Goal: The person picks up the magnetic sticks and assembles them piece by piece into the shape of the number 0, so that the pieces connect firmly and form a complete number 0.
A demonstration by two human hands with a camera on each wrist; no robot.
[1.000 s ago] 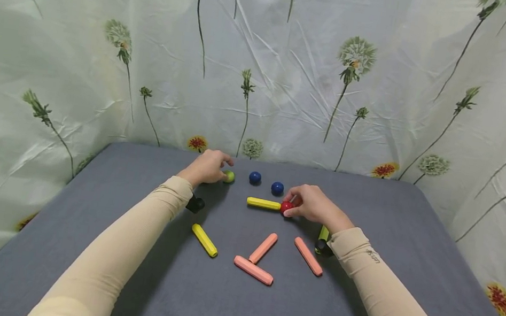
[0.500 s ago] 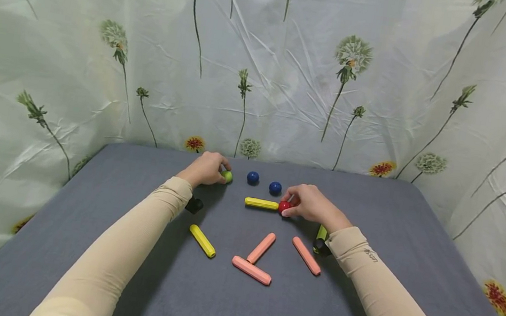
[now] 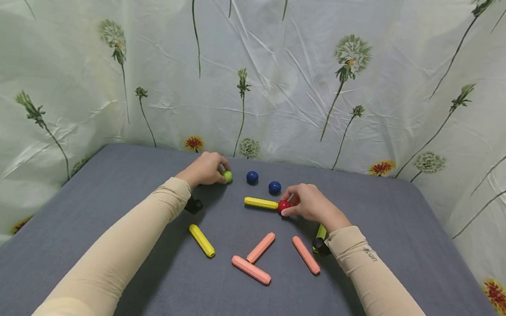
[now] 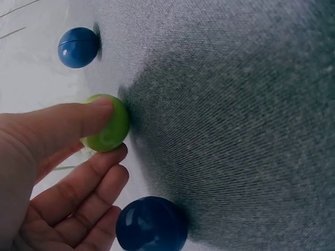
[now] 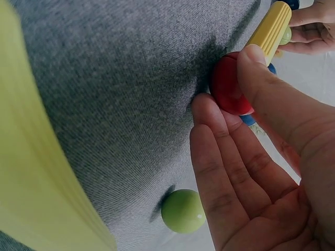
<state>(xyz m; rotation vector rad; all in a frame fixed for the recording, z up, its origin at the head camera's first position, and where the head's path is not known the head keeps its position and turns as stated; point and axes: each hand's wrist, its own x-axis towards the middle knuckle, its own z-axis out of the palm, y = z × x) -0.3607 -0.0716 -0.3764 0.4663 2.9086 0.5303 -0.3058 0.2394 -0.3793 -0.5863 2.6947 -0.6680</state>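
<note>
Left of centre, left hand (image 3: 205,169): thumb and fingers pinch green ball (image 3: 227,177), gap filled by it; other fingers loosely bent.
Left wrist device (image 3: 195,205): black, partly under sleeve, details too dark.
Extra blue ball (image 4: 152,225): left wrist view only, near left hand, bottom cut off.
Near yellow rod (image 3: 202,241): long axis slanted, far end left, near end right.
Held green ball: toward back of grey worktop (image 3: 194,301), partly covered by thumb; round, direction unreadable; can't tell if touching cloth.
Back blue ball (image 3: 252,178): right of green ball, apart from it.
Front coral rod (image 3: 251,270): long axis roughly left-right, right end nearer the person.
Middle yellow rod (image 3: 261,203): long axis left-right, right end points at red ball (image 3: 282,206); contact hard to tell.
Leaning coral rod (image 3: 261,248): far end points back-right; near end touching or almost touching front coral rod.
Second blue ball (image 3: 274,187): behind red ball, slightly left.
Held red ball: right of middle yellow rod, partly under thumb; round, direction unreadable.
Right hand (image 3: 309,202): thumb and fingers pinch red ball, no further spread.
Right coral rod (image 3: 306,255): slanted, far end left.
Yellow-green rod (image 3: 322,232): partly behind black right wrist device (image 3: 321,247); blurred, cut off in right wrist view.
Other green ball (image 5: 182,211): right wrist view only, beside the fingers.
</note>
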